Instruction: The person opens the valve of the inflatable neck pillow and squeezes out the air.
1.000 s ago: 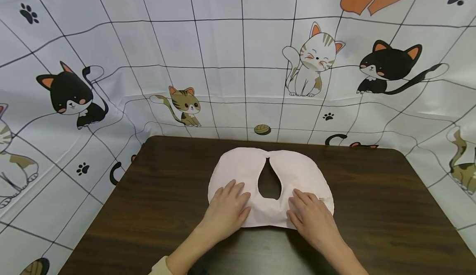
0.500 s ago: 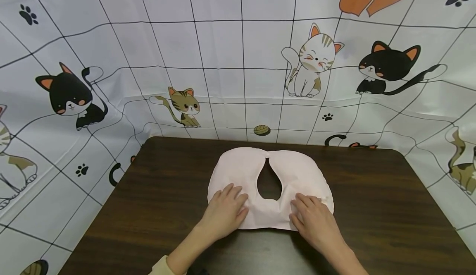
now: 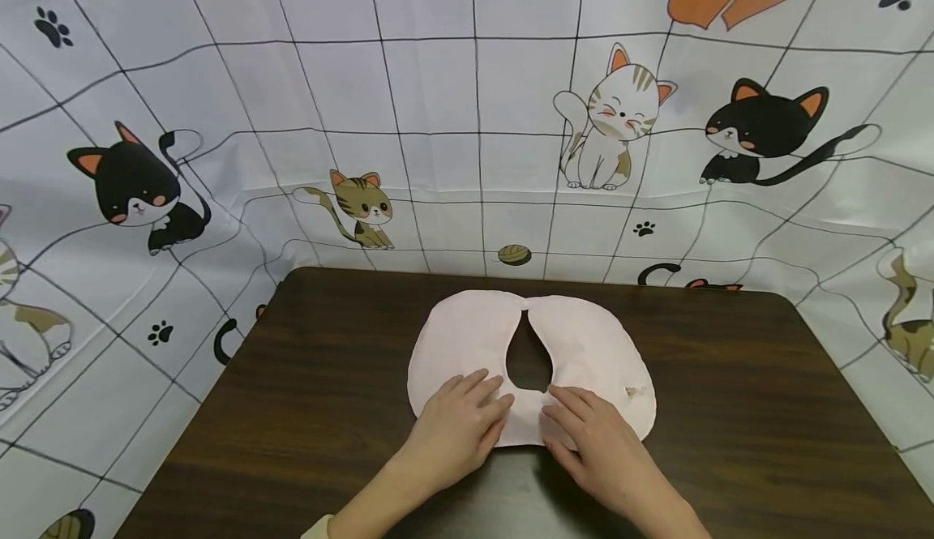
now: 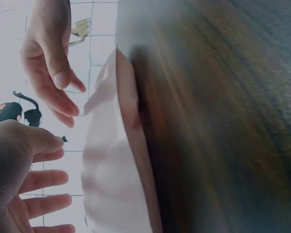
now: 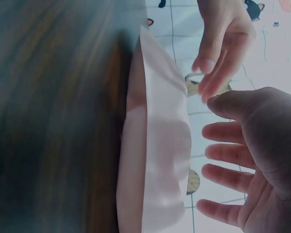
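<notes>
A pale pink U-shaped neck pillow [image 3: 477, 328] lies flat on the dark wooden table [image 3: 314, 361], its two ends meeting at the far side around a teardrop hole. Over its near left part is my left hand [image 3: 460, 425], fingers spread and loosely extended. My right hand [image 3: 598, 446] is over the near right part, thumb and fingers extended too. In the left wrist view a small gap shows between the left fingers [image 4: 48, 179] and the pillow [image 4: 106, 165]. The right wrist view likewise shows the right fingers [image 5: 228, 155] just off the pillow [image 5: 167, 145]. Neither hand holds anything.
A white sheet with grid lines and cartoon cats [image 3: 438, 85] hangs behind the table and along both sides. A small mark or tag [image 3: 635, 391] shows on the pillow's right side. The table's far edge lies just beyond the pillow.
Both hands have moved inward toward the pillow's middle, closer to each other. The mark on the pillow's right side is now uncovered. The pillow has stayed in place.
</notes>
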{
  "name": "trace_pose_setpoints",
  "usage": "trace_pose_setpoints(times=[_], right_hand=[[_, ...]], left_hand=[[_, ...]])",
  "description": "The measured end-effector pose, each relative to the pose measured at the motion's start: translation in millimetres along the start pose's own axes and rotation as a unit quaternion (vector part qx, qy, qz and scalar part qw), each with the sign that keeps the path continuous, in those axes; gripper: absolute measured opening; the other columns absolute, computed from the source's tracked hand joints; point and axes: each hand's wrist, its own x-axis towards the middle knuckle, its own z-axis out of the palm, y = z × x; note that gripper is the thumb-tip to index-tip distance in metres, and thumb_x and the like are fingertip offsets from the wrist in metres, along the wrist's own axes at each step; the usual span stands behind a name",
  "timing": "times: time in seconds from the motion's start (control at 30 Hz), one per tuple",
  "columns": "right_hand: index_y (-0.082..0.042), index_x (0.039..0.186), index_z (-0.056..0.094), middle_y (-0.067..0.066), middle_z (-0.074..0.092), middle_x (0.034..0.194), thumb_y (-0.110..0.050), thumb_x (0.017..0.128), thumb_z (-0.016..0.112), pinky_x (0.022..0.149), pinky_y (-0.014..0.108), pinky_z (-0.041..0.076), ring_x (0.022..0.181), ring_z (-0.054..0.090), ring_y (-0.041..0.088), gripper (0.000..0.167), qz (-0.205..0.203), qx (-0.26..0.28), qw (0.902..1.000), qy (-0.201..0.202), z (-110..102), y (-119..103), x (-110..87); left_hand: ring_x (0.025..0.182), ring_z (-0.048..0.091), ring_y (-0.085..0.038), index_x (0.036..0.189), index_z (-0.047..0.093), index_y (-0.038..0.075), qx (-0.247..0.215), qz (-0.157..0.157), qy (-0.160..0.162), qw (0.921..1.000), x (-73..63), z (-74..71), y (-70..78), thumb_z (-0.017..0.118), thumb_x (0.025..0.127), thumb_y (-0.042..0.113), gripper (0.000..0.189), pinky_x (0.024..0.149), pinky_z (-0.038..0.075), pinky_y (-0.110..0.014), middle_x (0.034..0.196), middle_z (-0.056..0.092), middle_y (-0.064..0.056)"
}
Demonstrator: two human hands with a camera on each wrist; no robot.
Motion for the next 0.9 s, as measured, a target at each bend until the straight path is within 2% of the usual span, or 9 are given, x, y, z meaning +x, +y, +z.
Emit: trace_pose_setpoints(times=[0.1,0.23,0.43,0.57,0.7,0.8,0.9], right_hand=[[-0.010,0.114,0.074,0.009,0.067,0.130,-0.021,0.081,0.084,0.091,0.047,0.052,0.117,0.062,0.027,0.036,-0.011,0.001,0.9997,-0.022,2,-4,-2.8],[-0.011,0.118,0.074,0.009,0.067,0.131,-0.022,0.082,0.084,0.093,0.049,0.050,0.118,0.061,0.029,0.038,-0.005,-0.003,0.9986,-0.052,7,-4,-7.9],[-0.011,0.120,0.073,0.010,0.065,0.135,-0.027,0.086,0.082,0.096,0.049,0.048,0.121,0.059,0.030,0.039,0.007,-0.019,0.9949,-0.099,12,-5,-11.4],[-0.011,0.122,0.072,0.010,0.064,0.137,-0.028,0.087,0.080,0.096,0.048,0.047,0.122,0.058,0.030,0.040,0.015,-0.027,0.9921,-0.122,11,-7,-11.0],[-0.010,0.119,0.073,0.011,0.065,0.134,-0.026,0.086,0.081,0.095,0.048,0.047,0.120,0.060,0.030,0.038,0.009,-0.029,0.9925,-0.118,6,-7,-6.4],[-0.011,0.116,0.074,0.011,0.067,0.129,-0.026,0.085,0.082,0.093,0.048,0.048,0.116,0.061,0.030,0.036,-0.001,-0.043,0.9943,-0.097,3,-5,-1.0],[-0.010,0.115,0.074,0.013,0.069,0.127,-0.026,0.085,0.081,0.093,0.049,0.049,0.114,0.062,0.033,0.034,0.004,-0.054,0.9960,-0.071,5,0,7.5]], left_hand=[[0.120,0.065,-0.025,0.113,0.079,0.021,0.011,0.023,-0.014,0.9996,-2.4,2.8,2.4,0.076,0.092,0.027,0.022,0.095,0.053,-0.043,0.124,0.071,-0.002],[0.119,0.065,-0.024,0.112,0.078,0.022,0.022,0.043,-0.034,0.9983,-5.2,10.3,2.8,0.075,0.093,0.029,0.021,0.091,0.054,-0.040,0.123,0.071,-0.001],[0.119,0.064,-0.025,0.104,0.078,0.025,0.049,0.043,-0.052,0.9966,-5.7,19.6,2.0,0.073,0.095,0.031,0.012,0.090,0.053,-0.042,0.122,0.069,0.000],[0.124,0.061,-0.027,0.104,0.077,0.026,0.053,0.037,-0.071,0.9954,-5.1,22.2,1.4,0.071,0.096,0.031,0.011,0.096,0.051,-0.049,0.124,0.068,0.000],[0.133,0.054,-0.028,0.108,0.075,0.028,0.040,0.027,-0.096,0.9942,-3.3,26.9,-2.0,0.069,0.097,0.031,0.013,0.102,0.045,-0.059,0.132,0.065,-0.001],[0.138,0.051,-0.027,0.111,0.076,0.027,0.001,0.018,-0.112,0.9936,0.8,27.8,-7.2,0.067,0.099,0.029,0.015,0.104,0.043,-0.062,0.136,0.064,-0.002],[0.139,0.050,-0.026,0.115,0.077,0.024,-0.047,0.014,-0.113,0.9924,9.0,23.9,-15.3,0.065,0.101,0.027,0.019,0.104,0.043,-0.061,0.138,0.064,-0.003]])
